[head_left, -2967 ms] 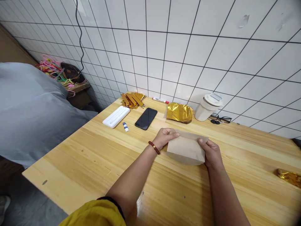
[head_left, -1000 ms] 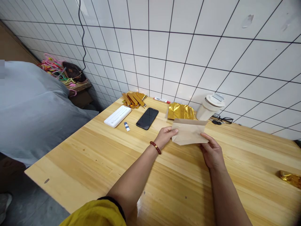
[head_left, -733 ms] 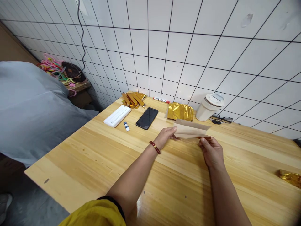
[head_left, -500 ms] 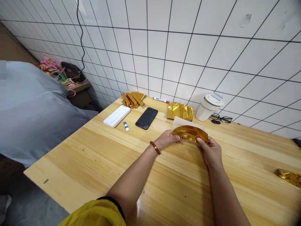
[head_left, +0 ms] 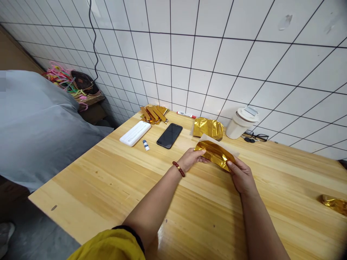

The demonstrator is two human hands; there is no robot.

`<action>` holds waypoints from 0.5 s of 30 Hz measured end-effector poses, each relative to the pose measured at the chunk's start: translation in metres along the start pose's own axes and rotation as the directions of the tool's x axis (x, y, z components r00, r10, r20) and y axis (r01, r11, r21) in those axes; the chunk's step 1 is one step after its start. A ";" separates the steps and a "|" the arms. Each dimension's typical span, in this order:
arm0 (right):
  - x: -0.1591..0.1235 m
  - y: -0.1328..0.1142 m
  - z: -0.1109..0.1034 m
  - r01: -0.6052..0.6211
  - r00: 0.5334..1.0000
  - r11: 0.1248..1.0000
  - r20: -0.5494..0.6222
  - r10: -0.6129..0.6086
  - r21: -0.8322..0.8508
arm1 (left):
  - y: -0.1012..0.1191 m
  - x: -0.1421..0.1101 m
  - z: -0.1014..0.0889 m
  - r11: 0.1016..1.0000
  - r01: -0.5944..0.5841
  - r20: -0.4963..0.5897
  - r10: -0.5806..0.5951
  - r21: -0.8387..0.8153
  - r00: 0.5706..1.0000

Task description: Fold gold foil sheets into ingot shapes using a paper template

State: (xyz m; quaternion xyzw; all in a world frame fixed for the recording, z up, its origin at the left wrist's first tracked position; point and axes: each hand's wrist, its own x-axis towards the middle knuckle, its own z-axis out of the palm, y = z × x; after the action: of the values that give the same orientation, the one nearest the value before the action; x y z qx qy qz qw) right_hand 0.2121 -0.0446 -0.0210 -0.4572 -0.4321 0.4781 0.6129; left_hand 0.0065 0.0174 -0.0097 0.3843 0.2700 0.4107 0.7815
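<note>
Both my hands hold a folded sheet of gold foil paper (head_left: 214, 152) with a plain tan back, just above the wooden table (head_left: 114, 184). My left hand (head_left: 192, 159), with a red bead bracelet at the wrist, pinches the sheet's left end. My right hand (head_left: 240, 174) pinches its right lower corner. The shiny gold side faces up, and a tan edge shows behind it.
At the back by the tiled wall lie a pile of gold strips (head_left: 153, 114), a white power bank (head_left: 135, 133), a small glue stick (head_left: 145, 145), a black phone (head_left: 169, 135), a red marker (head_left: 185, 115), crumpled gold foil (head_left: 207, 127), a white cup (head_left: 240, 123) and glasses (head_left: 256, 137). A person in grey (head_left: 35, 119) sits to the left.
The sheet was tan side up on the table, then got lifted and turned over. Its gold face now shows, and both hands have shifted slightly toward the wall.
</note>
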 end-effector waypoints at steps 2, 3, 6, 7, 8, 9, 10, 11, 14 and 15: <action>0.001 0.005 -0.005 -0.017 1.000 1.000 -0.024 0.017 -0.014 | 0.001 0.001 -0.001 1.000 0.014 -0.005 -0.014 -0.013 1.000; 0.001 0.007 -0.008 -0.022 0.999 1.000 -0.035 0.021 -0.022 | 0.001 0.002 -0.001 0.999 0.026 -0.002 -0.026 -0.018 1.000; 0.003 0.012 -0.013 -0.032 0.999 0.997 -0.024 0.031 -0.068 | 0.005 0.002 -0.002 0.998 0.056 0.018 -0.055 -0.039 0.998; 0.003 0.013 -0.013 -0.031 0.999 0.996 -0.021 0.030 -0.089 | 0.006 0.001 -0.002 0.997 0.055 0.027 -0.054 -0.048 0.998; 0.003 0.013 -0.013 -0.027 1.000 0.993 -0.018 0.025 -0.112 | 0.007 0.001 -0.002 0.997 0.050 0.037 -0.048 -0.058 0.998; 0.002 0.012 -0.013 -0.020 1.000 0.991 -0.015 0.018 -0.136 | 0.007 0.000 -0.002 0.997 0.044 0.044 -0.041 -0.064 0.998; 0.002 0.011 -0.012 -0.011 1.000 0.987 -0.013 0.009 -0.158 | 0.008 -0.001 -0.001 0.997 0.038 0.048 -0.035 -0.066 0.998; 0.001 0.009 -0.011 -0.001 1.000 0.984 -0.008 0.000 -0.180 | 0.008 -0.002 -0.001 0.997 0.033 0.046 -0.030 -0.063 0.998; -0.002 0.003 -0.009 0.013 0.999 0.974 0.042 -0.004 -0.226 | 0.006 -0.002 0.001 0.998 0.008 -0.020 -0.009 -0.055 1.000; -0.002 0.001 -0.009 0.019 0.998 0.975 0.068 -0.004 -0.223 | 0.005 -0.002 0.001 0.998 -0.005 -0.049 0.002 -0.061 0.999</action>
State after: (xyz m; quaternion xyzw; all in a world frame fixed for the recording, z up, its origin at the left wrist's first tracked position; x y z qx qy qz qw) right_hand 0.2198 -0.0481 -0.0238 -0.5044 -0.5060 0.4378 0.5457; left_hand 0.0037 0.0177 -0.0048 0.3507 0.2758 0.4293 0.7853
